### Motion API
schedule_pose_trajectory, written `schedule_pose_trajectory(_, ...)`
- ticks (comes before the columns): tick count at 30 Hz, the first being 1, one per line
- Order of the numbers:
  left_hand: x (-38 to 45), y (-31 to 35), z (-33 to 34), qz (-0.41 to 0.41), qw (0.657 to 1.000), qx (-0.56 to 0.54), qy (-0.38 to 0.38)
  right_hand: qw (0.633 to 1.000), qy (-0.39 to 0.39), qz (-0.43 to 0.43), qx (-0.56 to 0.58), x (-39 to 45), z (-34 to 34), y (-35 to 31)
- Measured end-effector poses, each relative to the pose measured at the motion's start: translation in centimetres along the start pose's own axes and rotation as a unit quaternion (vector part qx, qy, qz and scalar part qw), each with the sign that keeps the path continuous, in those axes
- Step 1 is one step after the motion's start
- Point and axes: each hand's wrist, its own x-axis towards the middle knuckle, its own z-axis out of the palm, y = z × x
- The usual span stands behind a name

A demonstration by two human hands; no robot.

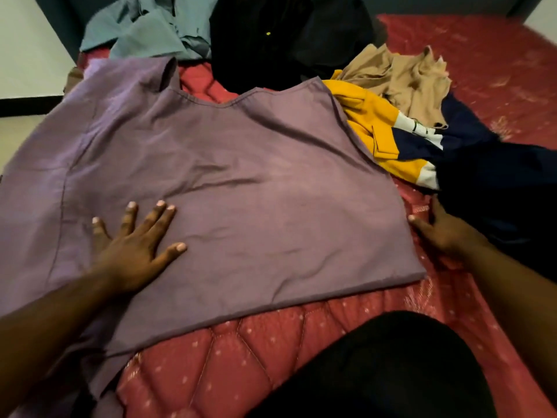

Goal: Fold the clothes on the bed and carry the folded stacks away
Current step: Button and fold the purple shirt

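Early going. Purple top [241, 182] lies spread flat mid-bed [241, 357], unfolded. Left hand [135, 245] presses it, fingers splayed; right hand [437, 233] at its right edge, grip unclear. Beyond it, unfolded heap [391, 116]; no stacks visible.

Your left forearm [45, 333] runs off the lower left edge, and your right forearm [518, 285] leaves at the right. The purple top [241, 191] is cut off at the left edge, so its far sleeve is out of sight. Your right hand [443, 233] has fingertips tucked under dark navy cloth [497, 191], so its grip is unclear. The teal garment [144, 28] and black pile [271, 34] are cropped by the top edge. Your dark-clad knee [391, 372] hides part of the quilt [241, 357] below.
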Motion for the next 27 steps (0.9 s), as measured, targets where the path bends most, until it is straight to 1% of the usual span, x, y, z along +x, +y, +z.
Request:
schedule_pose_trajectory(1,-0.1,2.1,0.0,0.023,1.0,-0.01,0.019,0.999,0.034,-0.014,-0.023,-0.8,0.0,-1.6)
schedule_pose_trajectory(2,0.0,4.4,-0.2,0.064,0.997,-0.02,0.028,0.997,0.058,-0.036,-0.03,-1.9,0.4,-4.1)
schedule_pose_trajectory(3,-0.4,6.8,-0.1,0.113,0.993,-0.023,0.028,0.994,0.073,-0.076,-0.032,-3.4,1.1,-6.8)
schedule_pose_trajectory(4,-0.8,9.0,0.4,0.153,0.988,-0.011,0.019,0.985,0.077,-0.151,-0.026,-5.1,2.2,-9.3)
schedule_pose_trajectory(5,-1.5,10.8,1.2,0.176,0.984,0.007,0.01,0.966,0.046,-0.251,-0.036,-6.6,3.5,-11.6)
schedule_pose_trajectory(6,-2.3,11.7,1.9,0.181,0.983,0.018,0.014,0.938,-0.015,-0.339,-0.073,-8.2,4.9,-13.0)
schedule_pose_trajectory(7,-3.0,11.8,2.6,0.175,0.984,0.018,0.024,0.911,-0.079,-0.382,-0.129,-8.8,5.9,-13.2)
schedule_pose_trajectory(8,-3.7,11.1,2.9,0.172,0.985,0.016,0.03,0.903,-0.116,-0.374,-0.174,-8.6,6.2,-12.2)
schedule_pose_trajectory(9,-4.3,9.9,3.2,0.174,0.984,0.016,0.03,0.921,-0.128,-0.323,-0.177,-8.0,5.6,-10.6)
schedule_pose_trajectory(11,-6.3,6.6,3.8,0.173,0.984,0.017,0.044,0.968,-0.111,-0.176,-0.142,-6.8,3.7,-6.9)
schedule_pose_trajectory(12,-7.0,4.9,3.9,0.169,0.984,0.026,0.05,0.979,-0.101,-0.123,-0.128,-6.3,3.0,-5.4)
schedule_pose_trajectory(13,-7.8,3.4,4.2,0.164,0.985,0.035,0.043,0.983,-0.101,-0.088,-0.127,-6.2,2.7,-4.4)
schedule_pose_trajectory(14,-8.4,2.4,4.3,0.16,0.986,0.042,0.033,0.981,-0.102,-0.074,-0.15,-6.6,2.5,-4.2)
schedule_pose_trajectory(15,-8.7,1.8,4.3,0.16,0.986,0.046,0.032,0.975,-0.077,-0.081,-0.19,-7.1,2.3,-4.4)
schedule_pose_trajectory(16,-9.2,1.7,4.2,0.163,0.985,0.05,0.036,0.967,-0.017,-0.116,-0.228,-8.1,2.3,-5.0)
schedule_pose_trajectory(17,-9.6,1.8,4.0,0.166,0.984,0.056,0.044,0.95,0.05,-0.172,-0.257,-8.9,2.0,-5.9)
schedule_pose_trajectory(18,-10.3,1.9,3.9,0.171,0.982,0.063,0.056,0.932,0.094,-0.238,-0.258,-9.8,1.8,-6.8)
schedule_pose_trajectory(19,-10.9,1.8,4.0,0.179,0.979,0.061,0.074,0.925,0.087,-0.296,-0.223,-10.3,1.7,-7.7)
schedule_pose_trajectory(20,-11.7,1.6,4.0,0.179,0.978,0.051,0.094,0.923,0.022,-0.344,-0.173,-10.8,1.6,-8.5)
schedule_pose_trajectory(21,-12.7,1.1,3.9,0.168,0.978,0.033,0.117,0.912,-0.063,-0.375,-0.152,-11.9,2.0,-9.1)
schedule_pose_trajectory(22,-13.4,0.6,3.9,0.145,0.979,0.011,0.141,0.892,-0.141,-0.393,-0.173,-12.6,2.6,-9.6)
schedule_pose_trajectory(23,-14.3,-0.2,3.6,0.112,0.981,-0.011,0.161,0.873,-0.181,-0.398,-0.218,-12.8,3.0,-10.0)
schedule_pose_trajectory(24,-14.9,-0.7,3.4,0.077,0.982,-0.026,0.171,0.863,-0.19,-0.397,-0.249,-12.6,3.1,-10.2)
schedule_pose_trajectory(25,-15.3,-1.1,3.2,0.044,0.983,-0.033,0.176,0.86,-0.19,-0.391,-0.265,-12.5,3.1,-10.2)
schedule_pose_trajectory(27,-15.8,-1.5,2.9,0.011,0.987,-0.021,0.159,0.87,-0.184,-0.369,-0.269,-12.4,3.0,-10.6)
